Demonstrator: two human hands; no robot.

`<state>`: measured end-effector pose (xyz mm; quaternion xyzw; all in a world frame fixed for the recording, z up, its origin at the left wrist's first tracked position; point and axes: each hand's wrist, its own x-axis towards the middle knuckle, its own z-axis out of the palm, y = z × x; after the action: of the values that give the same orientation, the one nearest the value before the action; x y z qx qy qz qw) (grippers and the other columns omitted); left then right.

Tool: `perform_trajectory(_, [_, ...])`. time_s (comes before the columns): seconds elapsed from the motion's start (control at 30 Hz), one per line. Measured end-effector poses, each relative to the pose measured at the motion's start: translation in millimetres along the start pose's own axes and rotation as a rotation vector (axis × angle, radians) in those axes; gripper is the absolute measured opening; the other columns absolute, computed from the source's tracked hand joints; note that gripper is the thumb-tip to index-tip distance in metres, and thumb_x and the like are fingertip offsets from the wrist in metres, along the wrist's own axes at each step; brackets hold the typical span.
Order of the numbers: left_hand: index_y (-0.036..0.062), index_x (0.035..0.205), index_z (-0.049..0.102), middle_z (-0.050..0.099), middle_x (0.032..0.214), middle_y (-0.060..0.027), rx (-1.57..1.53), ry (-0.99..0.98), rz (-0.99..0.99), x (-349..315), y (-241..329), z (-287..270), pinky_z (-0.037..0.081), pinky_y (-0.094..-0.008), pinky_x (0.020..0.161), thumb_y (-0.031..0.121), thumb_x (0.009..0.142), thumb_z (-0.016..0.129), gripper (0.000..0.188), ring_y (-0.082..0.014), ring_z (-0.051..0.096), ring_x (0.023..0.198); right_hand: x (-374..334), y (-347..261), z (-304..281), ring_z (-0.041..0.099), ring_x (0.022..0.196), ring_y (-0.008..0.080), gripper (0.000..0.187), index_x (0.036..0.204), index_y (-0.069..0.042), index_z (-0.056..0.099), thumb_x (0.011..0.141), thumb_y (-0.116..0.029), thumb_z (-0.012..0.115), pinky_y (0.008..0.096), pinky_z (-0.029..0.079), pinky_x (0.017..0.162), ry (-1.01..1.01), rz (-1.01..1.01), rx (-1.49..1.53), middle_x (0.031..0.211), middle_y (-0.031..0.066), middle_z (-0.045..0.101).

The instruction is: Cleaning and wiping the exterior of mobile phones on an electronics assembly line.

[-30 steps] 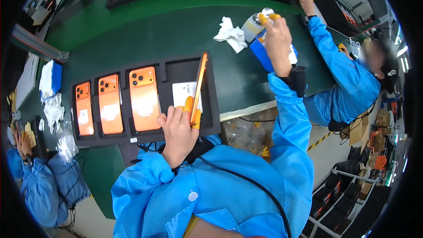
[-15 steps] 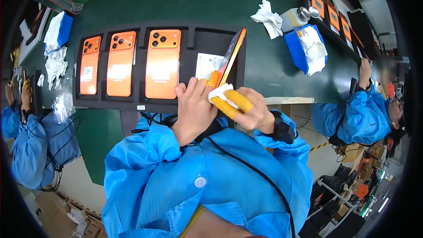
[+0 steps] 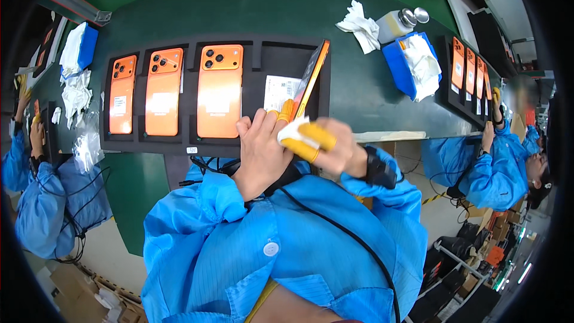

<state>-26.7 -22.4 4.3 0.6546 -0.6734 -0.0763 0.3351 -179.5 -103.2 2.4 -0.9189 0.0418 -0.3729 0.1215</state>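
My left hand (image 3: 262,151) grips the lower end of an orange phone (image 3: 313,76), which is tilted up on its edge over the right end of a black foam tray (image 3: 189,98). Pinched in my right hand (image 3: 342,151) is a folded white cloth (image 3: 292,133), close against the phone's lower end. Yellow finger covers are on fingers of both hands. Three more orange phones lie back up in the tray: a left one (image 3: 122,96), a middle one (image 3: 162,93) and a right one (image 3: 220,91). A white printed label (image 3: 278,91) is beside the held phone.
A blue bin of white cloths (image 3: 399,67), crumpled cloth (image 3: 360,26) and pump bottle (image 3: 394,24) stand at right. Another blue bin (image 3: 88,46) and a clear plastic bag (image 3: 87,151) are at left. Co-workers in blue sit on both sides; the right one has a tray of phones (image 3: 458,72).
My right hand and the cloth have shifted slightly left along the phone's lower end. On the right, the co-worker's tray of phones has come nearer along the table.
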Motion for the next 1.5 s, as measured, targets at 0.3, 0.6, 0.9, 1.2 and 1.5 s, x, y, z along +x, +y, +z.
perform_trajectory(0.3, [0.0019,0.078,0.058,0.051,0.081,-0.0101,0.063,-0.037,-0.028,1,-3,1,0.029,-0.0392,0.073,0.008,0.068,0.067,0.016,-0.0262,0.049,0.082,14,59,0,0.063,0.08,0.0336,0.033,0.1,-0.004,0.069,0.067,0.001,0.066,0.0383,0.054,0.069,0.196,0.211,-0.249,0.101,0.0205,0.061])
perform_trajectory(0.6, [0.0012,0.084,0.06,0.052,0.081,-0.0095,0.097,-0.072,0.037,6,-6,-7,0.029,-0.0378,0.071,0.012,0.07,0.071,0.021,-0.0249,0.05,0.08,26,64,-7,0.063,0.083,0.0332,0.039,0.105,-0.006,0.068,0.068,0.005,0.062,0.0361,0.054,0.071,0.228,0.232,-0.259,0.101,0.018,0.061])
perform_trajectory(0.9, [-0.004,0.085,0.061,0.062,0.07,-0.0204,0.014,-0.258,-0.039,83,6,-35,0.036,-0.041,0.067,0.032,0.077,0.068,0.038,-0.0355,0.057,0.067,34,80,4,0.061,0.088,0.0345,0.051,0.111,-0.009,0.067,0.067,0.014,0.053,0.0371,0.053,0.077,0.34,0.39,-0.169,0.104,0.0191,0.059])
perform_trajectory(1.2, [0.0018,0.084,0.063,0.049,0.066,-0.0101,-0.171,0.094,0.072,59,7,-31,0.03,-0.0382,0.066,0.005,0.072,0.065,0.013,-0.0268,0.047,0.063,61,34,-8,0.062,0.084,0.0357,0.051,0.112,-0.003,0.065,0.064,0.012,0.056,0.0399,0.052,0.074,0.54,0.399,-0.301,0.106,0.0195,0.057])
perform_trajectory(1.5, [0.0095,0.1,0.072,0.053,0.074,-0.0016,-0.21,0.428,-0.084,30,-2,-40,0.027,-0.0298,0.072,0.014,0.078,0.073,0.022,-0.0157,0.045,0.074,71,1,-14,0.059,0.075,0.0284,0.057,0.099,-0.002,0.072,0.044,0.005,0.061,0.0333,0.05,0.063,0.616,0.189,-0.382,0.1,0.013,0.059])
